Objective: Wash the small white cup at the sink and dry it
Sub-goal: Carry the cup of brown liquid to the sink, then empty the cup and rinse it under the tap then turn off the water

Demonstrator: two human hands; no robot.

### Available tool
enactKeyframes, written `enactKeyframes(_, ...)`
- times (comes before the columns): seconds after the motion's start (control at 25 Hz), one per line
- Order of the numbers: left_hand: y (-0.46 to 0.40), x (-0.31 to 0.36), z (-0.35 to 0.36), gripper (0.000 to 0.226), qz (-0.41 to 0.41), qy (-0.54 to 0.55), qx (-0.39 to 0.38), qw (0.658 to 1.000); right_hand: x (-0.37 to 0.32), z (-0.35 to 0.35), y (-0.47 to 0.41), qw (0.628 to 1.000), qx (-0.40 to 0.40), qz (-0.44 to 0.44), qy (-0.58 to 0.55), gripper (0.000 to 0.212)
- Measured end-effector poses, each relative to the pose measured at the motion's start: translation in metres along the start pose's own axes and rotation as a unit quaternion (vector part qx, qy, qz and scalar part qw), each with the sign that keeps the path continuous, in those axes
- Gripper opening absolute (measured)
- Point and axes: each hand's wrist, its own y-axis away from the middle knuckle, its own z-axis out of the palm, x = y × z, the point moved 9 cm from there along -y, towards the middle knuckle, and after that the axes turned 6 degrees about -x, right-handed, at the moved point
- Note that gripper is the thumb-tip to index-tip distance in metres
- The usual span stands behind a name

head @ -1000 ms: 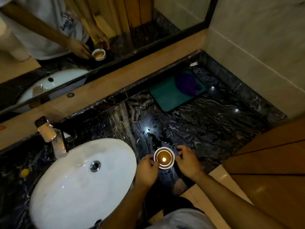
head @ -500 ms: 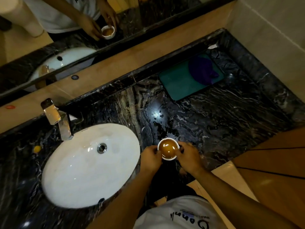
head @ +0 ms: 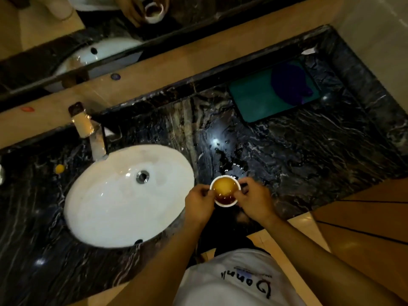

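Fingertips of the left hand point(head: 199, 200) and right hand point(head: 256, 199) pinch the small white cup point(head: 225, 191) at lower centre, right of the sink point(head: 92, 217). Brown liquid inside, already tilted, could spill onto the dark counter point(head: 309, 155).

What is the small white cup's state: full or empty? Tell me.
Partly full: the small white cup holds brownish liquid pooled toward its near side, gripped by left hand and right hand.
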Motion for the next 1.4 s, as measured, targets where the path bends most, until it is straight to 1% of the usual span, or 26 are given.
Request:
enactKeyframes(0.12,0.008,-0.016,-0.022,0.010,-0.040,0.083,0.007,0.996,-0.020,0.013,0.007,0.999,-0.018,-0.014,-0.029,0.023)
enactKeyframes(0.2,0.016,-0.030,-0.040,0.013,-0.076,0.204,-0.007,0.976,-0.036,0.031,0.012,0.998,-0.038,-0.021,-0.038,0.020)
enactKeyframes(0.28,0.024,-0.040,-0.056,0.017,-0.093,0.333,-0.049,0.937,-0.055,0.052,0.017,0.998,-0.050,-0.024,-0.039,0.019)
enactKeyframes(0.32,0.028,-0.045,-0.066,0.017,-0.101,0.376,-0.072,0.918,-0.063,0.065,0.019,0.997,-0.052,-0.023,-0.049,0.019)
enactKeyframes(0.44,0.032,-0.063,-0.099,0.021,-0.129,0.469,-0.116,0.866,-0.087,0.102,0.028,0.995,-0.062,-0.017,-0.079,0.020)
enactKeyframes(0.56,0.032,-0.088,-0.136,0.040,-0.120,0.555,-0.133,0.812,-0.117,0.143,0.039,0.992,-0.087,-0.012,-0.087,0.023)
enactKeyframes(0.64,0.030,-0.107,-0.160,0.050,-0.117,0.582,-0.134,0.793,-0.137,0.170,0.044,0.991,-0.098,-0.007,-0.088,0.024)
enactKeyframes(0.72,0.025,-0.117,-0.179,0.049,-0.118,0.590,-0.148,0.785,-0.156,0.193,0.046,0.992,-0.100,-0.005,-0.081,0.022)
enactKeyframes(0.8,0.020,-0.126,-0.198,0.047,-0.106,0.598,-0.152,0.780,-0.176,0.216,0.048,0.993,-0.107,-0.019,-0.049,0.020)
enactKeyframes(0.92,0.005,-0.142,-0.231,0.043,-0.089,0.619,-0.120,0.771,-0.211,0.247,0.047,0.989,-0.143,-0.039,-0.024,0.021)
enactKeyframes(0.96,-0.002,-0.145,-0.241,0.042,-0.083,0.631,-0.112,0.763,-0.224,0.253,0.043,0.987,-0.154,-0.051,-0.013,0.022)
enactKeyframes(1.0,-0.008,-0.148,-0.249,0.042,-0.080,0.645,-0.107,0.752,-0.240,0.253,0.037,0.986,-0.145,-0.078,0.017,0.022)
enactKeyframes(1.04,-0.015,-0.149,-0.256,0.043,-0.078,0.656,-0.102,0.743,-0.261,0.246,0.029,0.986,-0.103,-0.122,0.051,0.022)
enactKeyframes(1.08,-0.022,-0.149,-0.262,0.044,-0.076,0.660,-0.098,0.741,-0.287,0.231,0.022,0.982,-0.032,-0.176,0.069,0.024)
enactKeyframes(1.12,-0.030,-0.147,-0.268,0.044,-0.077,0.657,-0.092,0.744,-0.317,0.213,0.019,0.967,0.050,-0.241,0.069,0.026)
enactKeyframes(1.16,-0.038,-0.145,-0.272,0.041,-0.082,0.653,-0.081,0.748,-0.349,0.198,0.016,0.943,0.120,-0.301,0.073,0.033)
enactKeyframes(1.2,-0.047,-0.144,-0.275,0.038,-0.088,0.649,-0.067,0.753,-0.378,0.189,0.009,0.920,0.166,-0.341,0.099,0.042)
enactKeyframes(1.24,-0.054,-0.141,-0.278,0.037,-0.091,0.646,-0.055,0.756,-0.404,0.190,-0.003,0.905,0.179,-0.353,0.155,0.053)
enactKeyframes(1.28,-0.061,-0.137,-0.280,0.037,-0.087,0.644,-0.051,0.758,-0.423,0.198,-0.021,0.901,0.155,-0.337,0.225,0.066)
enactKeyframes(1.32,-0.068,-0.131,-0.281,0.038,-0.079,0.643,-0.051,0.760,-0.434,0.209,-0.042,0.903,0.110,-0.299,0.289,0.078)
enactKeyframes(1.36,-0.074,-0.126,-0.281,0.039,-0.073,0.643,-0.051,0.761,-0.438,0.221,-0.059,0.904,0.062,-0.258,0.336,0.085)
enactKeyframes(1.4,-0.079,-0.121,-0.281,0.040,-0.068,0.643,-0.049,0.762,-0.437,0.231,-0.071,0.901,0.025,-0.230,0.366,0.087)
